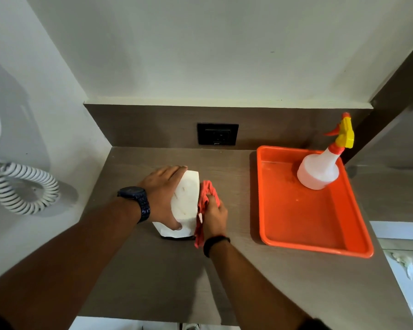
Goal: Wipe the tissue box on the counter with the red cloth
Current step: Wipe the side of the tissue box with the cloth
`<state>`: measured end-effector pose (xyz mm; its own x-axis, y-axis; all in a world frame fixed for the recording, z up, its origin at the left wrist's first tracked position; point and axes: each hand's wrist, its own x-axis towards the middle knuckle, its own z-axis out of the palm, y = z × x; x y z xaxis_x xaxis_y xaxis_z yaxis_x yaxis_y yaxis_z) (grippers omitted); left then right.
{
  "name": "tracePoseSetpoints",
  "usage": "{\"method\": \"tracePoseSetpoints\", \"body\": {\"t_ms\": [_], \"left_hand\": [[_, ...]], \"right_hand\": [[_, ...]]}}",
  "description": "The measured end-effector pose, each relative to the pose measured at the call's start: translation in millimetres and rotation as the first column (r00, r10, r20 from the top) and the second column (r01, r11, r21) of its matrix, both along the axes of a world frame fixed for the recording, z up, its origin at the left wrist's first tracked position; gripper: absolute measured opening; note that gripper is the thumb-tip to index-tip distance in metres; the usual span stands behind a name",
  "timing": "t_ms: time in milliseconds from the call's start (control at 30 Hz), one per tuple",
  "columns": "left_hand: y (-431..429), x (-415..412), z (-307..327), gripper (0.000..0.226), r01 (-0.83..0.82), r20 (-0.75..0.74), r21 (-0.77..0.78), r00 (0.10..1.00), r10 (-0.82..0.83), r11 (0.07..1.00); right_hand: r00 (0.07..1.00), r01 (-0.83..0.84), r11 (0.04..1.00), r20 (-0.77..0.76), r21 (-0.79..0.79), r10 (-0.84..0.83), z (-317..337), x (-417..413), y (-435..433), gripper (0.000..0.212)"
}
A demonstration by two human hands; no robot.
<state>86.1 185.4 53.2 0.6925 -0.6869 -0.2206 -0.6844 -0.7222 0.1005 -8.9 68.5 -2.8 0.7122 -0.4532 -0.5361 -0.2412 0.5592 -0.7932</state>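
A white tissue box [186, 198] is tipped up on the grey-brown counter [153, 282], near its middle. My left hand [162, 194] grips the box from the left, fingers along its far edge and thumb at its near end. My right hand [214, 219] is bunched around the red cloth [206, 194] and presses it against the right side of the box. A strip of cloth hangs down past my right wrist.
An orange tray [320, 225] lies on the counter to the right, with a white spray bottle [320, 167] standing in its far corner. A black wall socket [217, 134] sits in the backsplash. A coiled white cord [22, 186] hangs on the left wall.
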Motion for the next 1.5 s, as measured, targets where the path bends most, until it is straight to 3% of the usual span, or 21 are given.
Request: {"method": "tracePoseSetpoints", "body": {"t_ms": [267, 467, 633, 733, 933, 1100, 1233, 1500], "left_hand": [[1, 4, 0, 0.140, 0.007, -0.030, -0.023, 1.000, -0.008, 1.000], [1, 2, -4, 0.143, -0.016, -0.017, -0.007, 1.000, 0.015, 1.000], [2, 4, -2, 0.139, 0.016, -0.014, -0.043, 1.000, -0.017, 0.999], [2, 5, 0, 0.130, 0.032, -0.034, -0.119, 0.999, -0.036, 0.992], [2, 3, -5, 0.141, 0.001, -0.015, -0.037, 1.000, -0.002, 0.999], [3, 4, -3, 0.139, 0.019, -0.034, -0.048, 0.999, -0.020, 0.999], [2, 3, 1, 0.128, -0.008, -0.055, -0.119, 0.998, 0.001, 0.993], [0, 3, -4, 0.140, -0.006, -0.028, -0.042, 1.000, 0.005, 0.999]], "right_hand": [[0.990, 0.033, 0.962, 0.142, -0.271, 0.006, 26, 14, -1, 0.033], [0.995, 0.045, 0.996, -0.091, -0.073, -0.051, 8, 7, 0, 0.034], [0.991, 0.083, 0.969, 0.117, -0.234, -0.057, 23, 4, 5, 0.031], [0.989, 0.023, 0.936, 0.142, -0.351, 0.029, 34, 17, -3, 0.034], [0.990, 0.025, 0.998, -0.135, -0.056, -0.033, 24, 5, -3, 0.032], [0.999, 0.041, 0.984, 0.002, -0.176, -0.041, 33, -7, 10, 0.040], [0.998, -0.059, 0.958, -0.026, -0.281, 0.054, 40, 26, -9, 0.037], [0.990, -0.041, 0.996, -0.136, -0.075, 0.030, 15, 6, -11, 0.015]]}}
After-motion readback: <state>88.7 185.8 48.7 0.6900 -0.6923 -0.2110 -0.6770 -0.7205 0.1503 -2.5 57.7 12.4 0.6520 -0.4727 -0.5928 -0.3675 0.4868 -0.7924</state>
